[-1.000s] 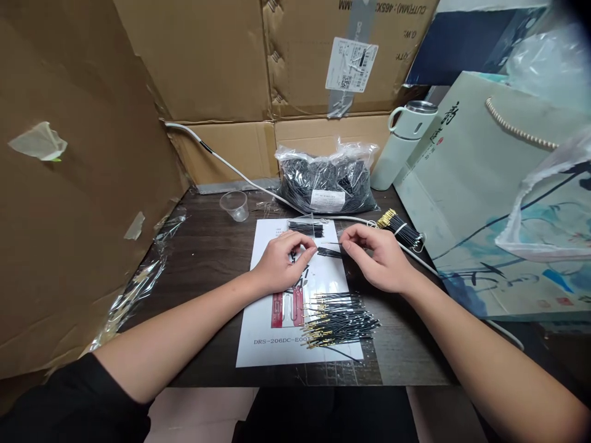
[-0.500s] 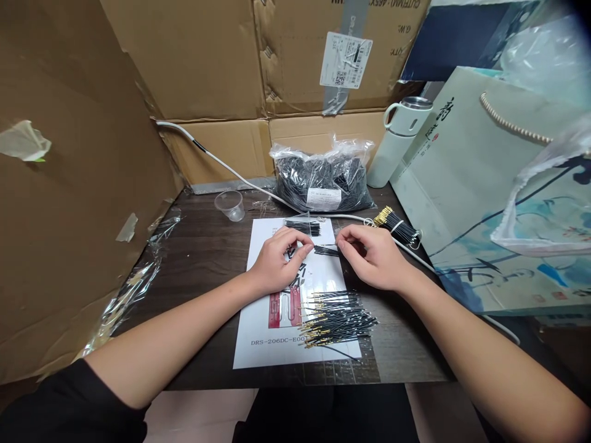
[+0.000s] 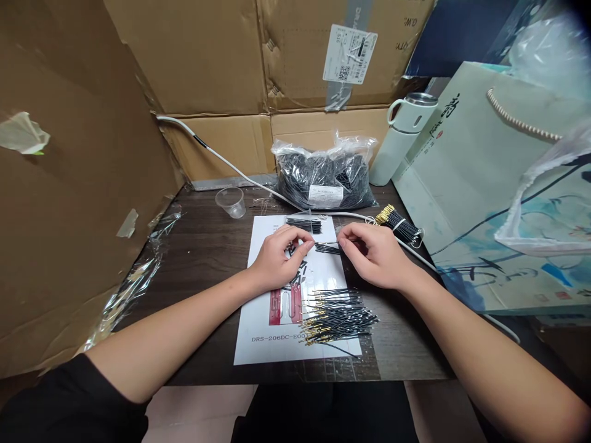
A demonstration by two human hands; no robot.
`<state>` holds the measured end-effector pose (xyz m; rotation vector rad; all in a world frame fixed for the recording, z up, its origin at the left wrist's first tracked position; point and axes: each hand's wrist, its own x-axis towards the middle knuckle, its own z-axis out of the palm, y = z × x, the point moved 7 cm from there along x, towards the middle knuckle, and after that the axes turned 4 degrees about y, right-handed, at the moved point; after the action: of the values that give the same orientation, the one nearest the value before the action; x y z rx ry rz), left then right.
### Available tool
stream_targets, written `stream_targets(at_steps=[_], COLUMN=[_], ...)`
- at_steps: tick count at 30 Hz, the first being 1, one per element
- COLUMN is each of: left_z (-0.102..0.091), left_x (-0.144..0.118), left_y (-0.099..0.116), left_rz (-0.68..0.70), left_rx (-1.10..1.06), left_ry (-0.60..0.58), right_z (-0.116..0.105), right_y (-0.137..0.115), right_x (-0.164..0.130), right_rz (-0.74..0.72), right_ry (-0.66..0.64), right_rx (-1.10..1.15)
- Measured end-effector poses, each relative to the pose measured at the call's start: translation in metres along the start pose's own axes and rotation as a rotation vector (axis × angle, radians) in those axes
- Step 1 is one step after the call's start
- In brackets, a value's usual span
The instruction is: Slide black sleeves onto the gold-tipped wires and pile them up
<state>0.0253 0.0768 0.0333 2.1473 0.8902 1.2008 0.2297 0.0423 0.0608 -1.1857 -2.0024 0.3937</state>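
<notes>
My left hand (image 3: 285, 255) is closed in a pinch over the white printed sheet (image 3: 252, 307), thumb against forefinger. Facing it, my right hand (image 3: 373, 253) is pinched too, at the sheet's right edge. A thin wire (image 3: 327, 242) appears to stretch between the two sets of fingertips. Just under it lie several short black wires (image 3: 327, 249), partly covered by my right fingers. Nearer me, a loose heap of black wires with gold-coloured ends (image 3: 339, 317) spreads over the sheet. Beyond my left hand rests another small row of black wires (image 3: 303, 225).
A clear plastic bag of black wires (image 3: 323, 175) stands against the cardboard. To its left is a clear cup (image 3: 231, 203); to its right, a pale flask (image 3: 401, 141). A tied wire bundle (image 3: 401, 225) lies by a white cable (image 3: 231, 169) and a paper bag (image 3: 480, 184).
The view has shifted slightly. Both hands keep nearly the same pinched pose, and the wires on the sheet lie as before.
</notes>
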Motion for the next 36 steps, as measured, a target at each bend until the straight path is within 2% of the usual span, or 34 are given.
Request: stream_targets(at_steps=[13, 23, 36], left_z=[0.0027, 0.0041, 0.0053], left_x=[-0.0008, -0.0017, -0.0024], left_y=[-0.0003, -0.0019, -0.0024], left_rz=[-0.007, -0.043, -0.057], left_rx=[-0.019, -0.033, -0.044], left_ry=[-0.034, -0.041, -0.049], right_z=[-0.0016, -0.0013, 0.0059], right_y=[-0.0011, -0.0074, -0.0075], right_x=[0.0019, -0.0013, -0.0017], right_rz=[-0.023, -0.143, -0.131], right_ry=[-0.021, 0.017, 0.003], right_rx=[-0.023, -0.029, 0.008])
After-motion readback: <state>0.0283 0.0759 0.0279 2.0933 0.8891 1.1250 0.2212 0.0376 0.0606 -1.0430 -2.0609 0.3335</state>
